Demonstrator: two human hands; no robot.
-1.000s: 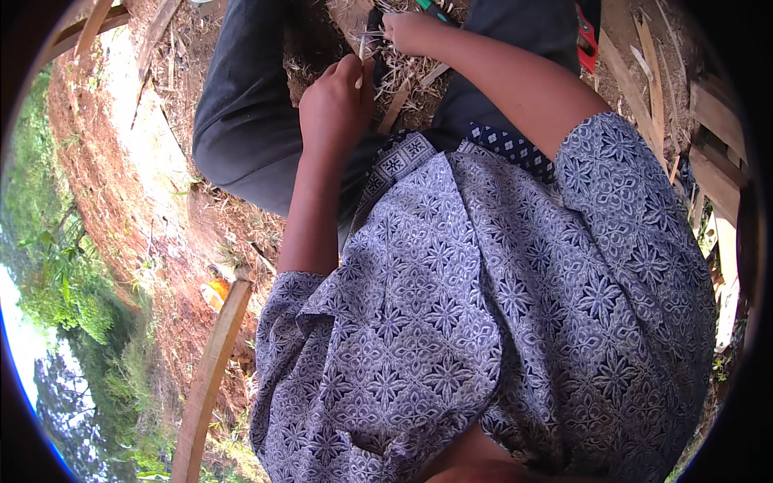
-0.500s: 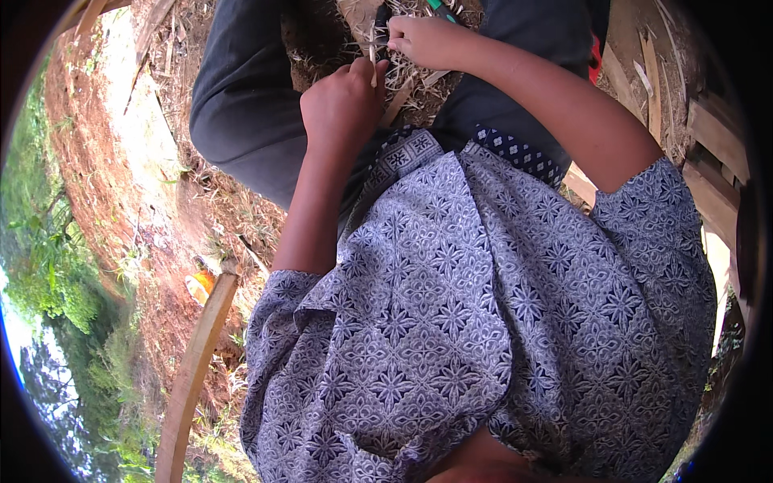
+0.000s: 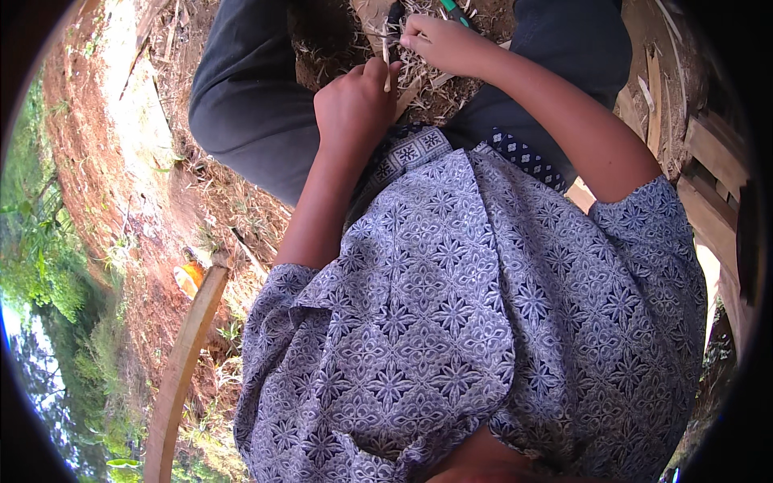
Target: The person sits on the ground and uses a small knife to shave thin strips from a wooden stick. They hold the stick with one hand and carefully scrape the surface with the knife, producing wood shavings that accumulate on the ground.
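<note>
Left hand point(image 3: 354, 109) clenched around thin pale bamboo strip point(image 3: 387, 68), right hand point(image 3: 439, 42) pinching it just above; strip upright over heap of pale shavings point(image 3: 427, 88); best kept taut, fingers clear of dark-handled blade point(image 3: 394, 12)

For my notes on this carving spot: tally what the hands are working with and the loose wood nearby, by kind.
Hands: 2, left hand and right hand
Thin pale strip held between them: 1
Green-handled tool by the right hand: 1
Curved wooden slat at lower left: 1
Orange object on the ground: 1
Total: 6
</note>
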